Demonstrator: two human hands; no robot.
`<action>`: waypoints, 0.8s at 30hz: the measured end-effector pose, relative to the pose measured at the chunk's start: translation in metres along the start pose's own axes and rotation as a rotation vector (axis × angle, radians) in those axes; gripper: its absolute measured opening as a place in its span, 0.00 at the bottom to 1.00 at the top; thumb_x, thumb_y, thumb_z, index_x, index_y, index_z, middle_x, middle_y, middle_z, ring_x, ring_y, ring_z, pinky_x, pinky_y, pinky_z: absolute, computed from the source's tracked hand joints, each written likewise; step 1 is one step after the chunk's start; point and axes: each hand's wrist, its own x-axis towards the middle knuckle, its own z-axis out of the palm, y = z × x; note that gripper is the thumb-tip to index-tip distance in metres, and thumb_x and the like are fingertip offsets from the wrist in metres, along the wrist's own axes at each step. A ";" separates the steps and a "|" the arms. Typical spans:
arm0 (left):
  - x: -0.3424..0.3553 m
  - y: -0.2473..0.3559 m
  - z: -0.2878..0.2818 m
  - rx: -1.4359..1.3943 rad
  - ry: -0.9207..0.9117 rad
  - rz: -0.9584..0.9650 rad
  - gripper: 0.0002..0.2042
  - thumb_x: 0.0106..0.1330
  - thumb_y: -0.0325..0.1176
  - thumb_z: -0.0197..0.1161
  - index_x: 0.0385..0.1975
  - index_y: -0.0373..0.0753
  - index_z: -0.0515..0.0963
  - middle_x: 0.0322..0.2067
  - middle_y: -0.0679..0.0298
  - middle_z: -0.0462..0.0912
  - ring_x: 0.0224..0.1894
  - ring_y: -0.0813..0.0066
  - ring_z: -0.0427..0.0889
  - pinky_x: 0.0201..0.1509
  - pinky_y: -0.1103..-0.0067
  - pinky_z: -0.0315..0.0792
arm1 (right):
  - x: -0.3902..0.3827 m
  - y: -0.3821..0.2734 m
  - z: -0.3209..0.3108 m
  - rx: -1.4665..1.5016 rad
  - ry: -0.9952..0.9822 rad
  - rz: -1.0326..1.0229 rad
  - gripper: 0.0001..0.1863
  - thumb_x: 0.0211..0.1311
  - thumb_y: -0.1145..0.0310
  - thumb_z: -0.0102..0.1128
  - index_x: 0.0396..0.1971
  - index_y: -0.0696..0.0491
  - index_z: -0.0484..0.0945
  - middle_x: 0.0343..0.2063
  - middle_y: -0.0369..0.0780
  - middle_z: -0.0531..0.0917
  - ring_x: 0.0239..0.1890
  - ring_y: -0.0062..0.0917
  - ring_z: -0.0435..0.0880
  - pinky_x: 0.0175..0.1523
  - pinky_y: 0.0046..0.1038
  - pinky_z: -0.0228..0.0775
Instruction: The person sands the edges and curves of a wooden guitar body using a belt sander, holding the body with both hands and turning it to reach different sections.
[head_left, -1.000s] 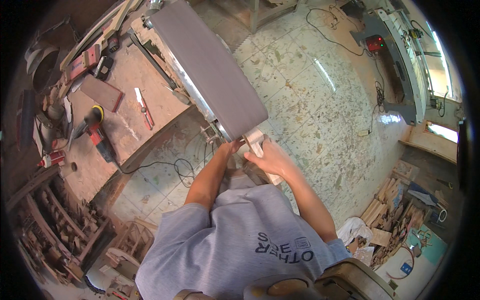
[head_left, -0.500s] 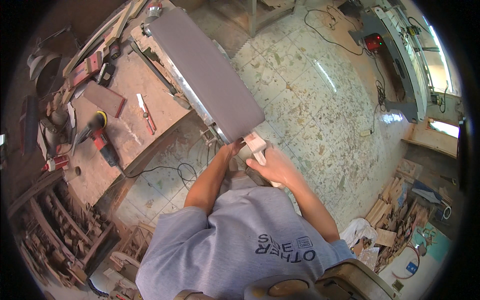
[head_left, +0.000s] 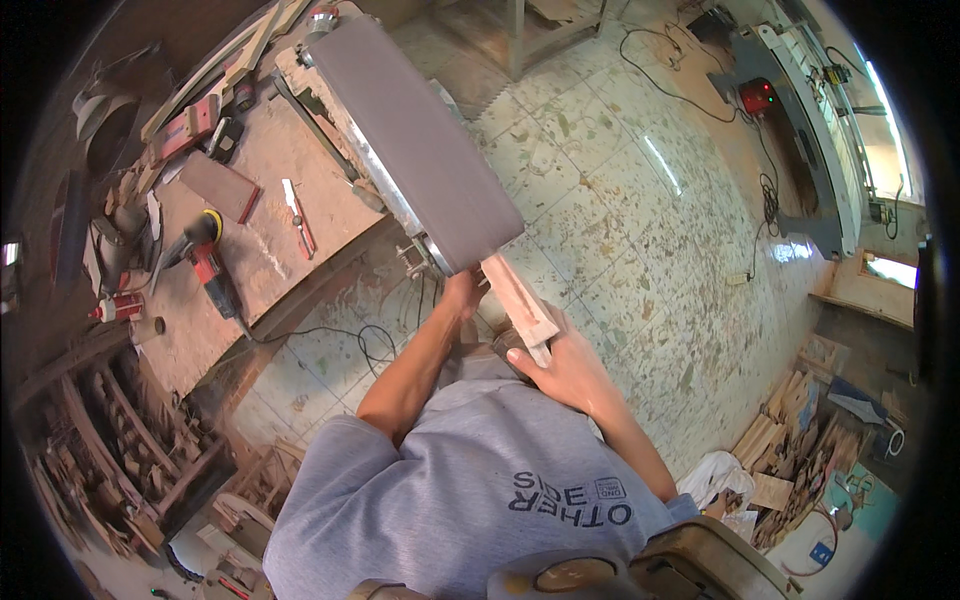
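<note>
My right hand (head_left: pixel 563 365) grips the near part of a pale wooden piece (head_left: pixel 519 295), with its thumb across the lower end. At the far end of that piece, my left hand (head_left: pixel 462 290) is closed round it, its fingers partly hidden. This far end meets the lower end of a wide belt sander (head_left: pixel 420 140), whose brownish-grey belt runs diagonally up to the upper left, along a metal edge with fittings near my left hand.
A workbench (head_left: pixel 250 300) on the left carries a red-black power tool (head_left: pixel 208 265), a utility knife (head_left: pixel 298 220) and sanding blocks (head_left: pixel 220 185). Tiled floor (head_left: pixel 630 280) lies right of me, with cables, a grey machine (head_left: pixel 800 140) and stacked offcuts (head_left: pixel 785 440). Wooden racks (head_left: pixel 130 450) stand lower left.
My right hand has moved down toward me and slightly right, showing more of the wood below the belt. My left hand has shifted slightly up.
</note>
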 end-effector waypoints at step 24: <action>-0.140 0.047 0.082 -0.045 -0.262 0.194 0.21 0.79 0.40 0.50 0.67 0.39 0.65 0.63 0.63 0.73 0.68 0.70 0.69 0.75 0.64 0.57 | -0.107 -0.032 -0.073 0.090 0.051 -0.150 0.44 0.55 0.60 0.75 0.69 0.57 0.65 0.62 0.51 0.74 0.61 0.48 0.76 0.62 0.42 0.71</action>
